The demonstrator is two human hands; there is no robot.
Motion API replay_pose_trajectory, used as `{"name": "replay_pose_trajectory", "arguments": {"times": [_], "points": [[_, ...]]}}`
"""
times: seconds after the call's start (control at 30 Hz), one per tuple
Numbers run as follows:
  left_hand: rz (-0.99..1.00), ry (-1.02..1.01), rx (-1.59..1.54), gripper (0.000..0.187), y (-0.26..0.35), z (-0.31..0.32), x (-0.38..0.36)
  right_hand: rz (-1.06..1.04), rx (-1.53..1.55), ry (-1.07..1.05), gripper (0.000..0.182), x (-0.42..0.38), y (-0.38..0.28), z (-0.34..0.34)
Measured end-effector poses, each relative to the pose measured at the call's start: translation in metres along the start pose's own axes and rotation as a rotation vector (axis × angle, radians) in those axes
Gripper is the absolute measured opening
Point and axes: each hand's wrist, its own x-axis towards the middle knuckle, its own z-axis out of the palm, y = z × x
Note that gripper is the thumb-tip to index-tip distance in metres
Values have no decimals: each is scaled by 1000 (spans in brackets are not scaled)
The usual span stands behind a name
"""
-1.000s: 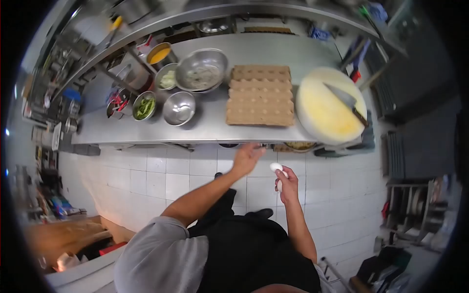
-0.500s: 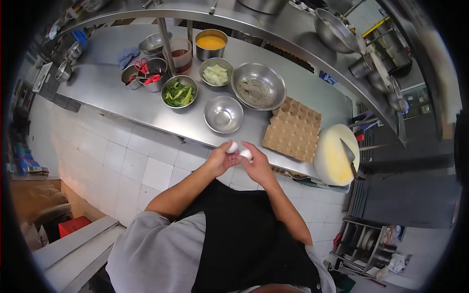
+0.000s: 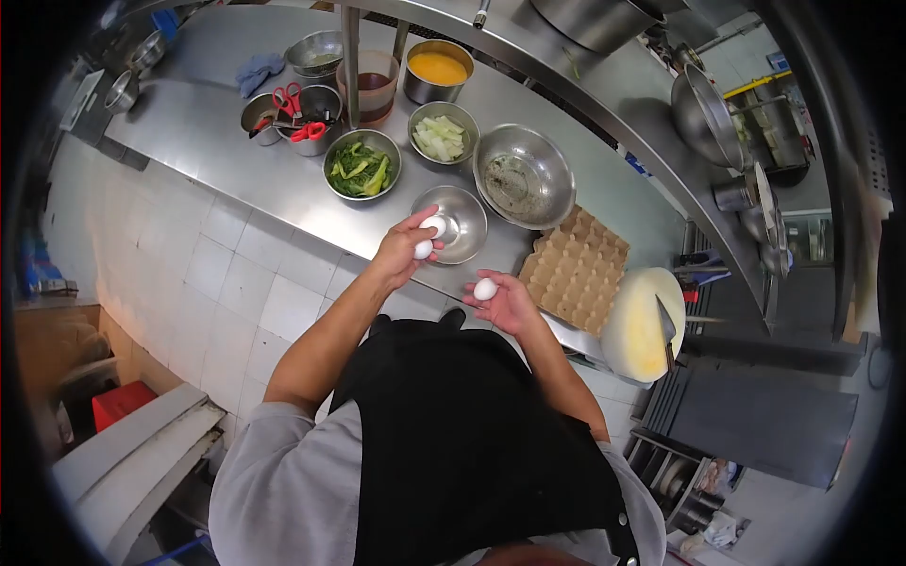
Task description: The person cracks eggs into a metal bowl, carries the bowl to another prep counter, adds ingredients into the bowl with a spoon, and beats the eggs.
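My left hand (image 3: 404, 251) is over the near left rim of a small steel bowl (image 3: 462, 224), holding two white eggs (image 3: 423, 249). One egg shows at the fingertips, the other lower against the fingers. My right hand (image 3: 507, 302) is at the counter's front edge, palm up, with one white egg (image 3: 485, 289) resting on its fingers. The inside of the small bowl is partly hidden by my left hand. Behind it to the right stands a larger steel bowl (image 3: 538, 174) with dark residue in its bottom.
A cardboard egg tray (image 3: 578, 269) lies right of the bowls. Beyond it stands a round white tub (image 3: 637, 330) with a spatula. Bowls of greens (image 3: 359, 172) and pale cut vegetables (image 3: 440, 139), an orange-filled pot (image 3: 438, 68) and red scissors (image 3: 288, 99) stand farther back.
My hands have moved apart. The left went forward and left to the small bowl, and the right shifted right. The whole view has shifted slightly.
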Motion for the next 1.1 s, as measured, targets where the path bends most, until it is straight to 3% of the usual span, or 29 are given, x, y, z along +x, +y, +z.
{"name": "replay_pose_trajectory", "arguments": {"times": [0.03, 0.1, 0.17, 0.2, 0.27, 0.37, 0.4, 0.43, 0.5, 0.53, 0.57, 0.63, 0.67, 0.7, 0.77, 0.93, 1.1], "points": [[7, 9, -6, 57, -3, -1, 6, 24, -42, -59, 38, 2, 0, 3], [157, 54, 347, 57, -16, -7, 18, -66, -133, -123, 40, 6, -14, 23], [192, 117, 447, 55, -16, 2, 18, -451, -675, 4, 41, 8, -36, 65], [221, 166, 556, 53, -15, 8, 18, -444, -682, -5, 41, 10, -45, 82], [309, 211, 619, 49, -17, 18, 16, -1169, -1132, 58, 45, 16, -57, 108], [457, 269, 684, 44, -22, 24, 28, -1269, -1304, 92, 41, 32, -62, 125], [508, 278, 683, 42, -26, 22, 32, -1339, -1589, 119, 43, 50, -62, 113], [508, 292, 679, 42, -31, 20, 34, -1335, -1590, 103, 43, 58, -60, 105], [479, 285, 702, 38, -33, 15, 37, -972, -1041, 55, 42, 69, -59, 97], [447, 293, 687, 39, -33, 14, 36, -918, -839, 7, 40, 69, -64, 94], [438, 297, 683, 39, -35, 13, 34, -908, -842, 9, 40, 66, -71, 87], [436, 319, 631, 40, -34, 12, 36, -332, -290, -57, 34, 62, -91, 83], [438, 313, 632, 40, -33, 12, 37, -291, -508, 50, 32, 74, -92, 77], [460, 288, 618, 40, -31, 12, 37, -299, -507, 50, 32, 76, -93, 79], [476, 261, 606, 39, -30, 11, 38, -298, -1032, 98, 40, 79, -89, 81], [322, 125, 519, 36, -15, 18, 36, -349, -1048, 23, 41, 85, -84, 80], [366, 121, 514, 35, -19, 9, 44, -508, -1036, 46, 34, 95, -67, 66]]}}
